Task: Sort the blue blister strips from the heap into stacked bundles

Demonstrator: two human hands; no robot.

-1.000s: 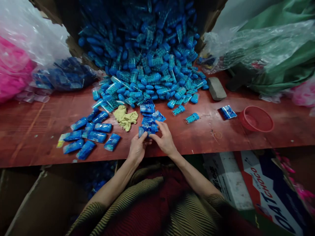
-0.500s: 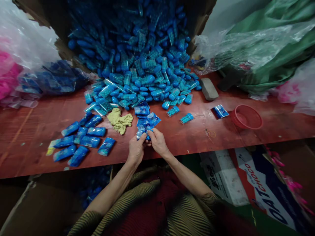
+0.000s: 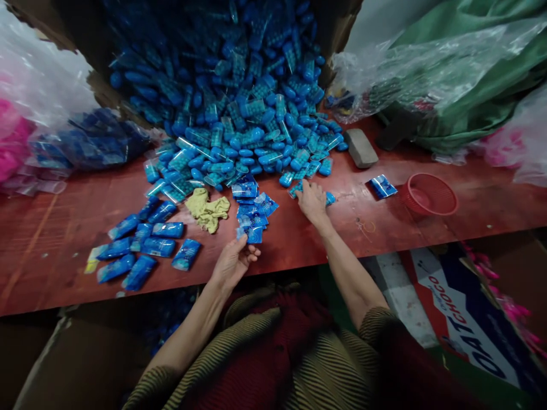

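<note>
My left hand [image 3: 234, 261] is at the table's front edge, its thumb and finger pinching the near end of a flat blue printed wrapper [image 3: 253, 234]. This wrapper lies against a small stack of similar blue wrappers [image 3: 245, 191]. My right hand [image 3: 313, 202] reaches forward, fingers curled down over a small clear bottle of blue beads [image 3: 294, 191], which they partly hide. Beside that hand, the blue cap of another bottle [image 3: 330, 198] shows. Behind both hands rises a large heap of blue-capped bottles [image 3: 252, 136].
Several wrapped bottles [image 3: 157, 246] lie at left, near a crumpled yellow cloth [image 3: 207, 209]. To the right are a grey block [image 3: 361, 148], a blue packet [image 3: 382, 187] and a red basket [image 3: 429, 195]. Plastic bags flank the heap; printed cartons [image 3: 457, 313] stand below the table.
My right hand has left the wrapper and moved forward and right onto a bottle. My left hand stays at the wrapper. The view has shifted slightly.
</note>
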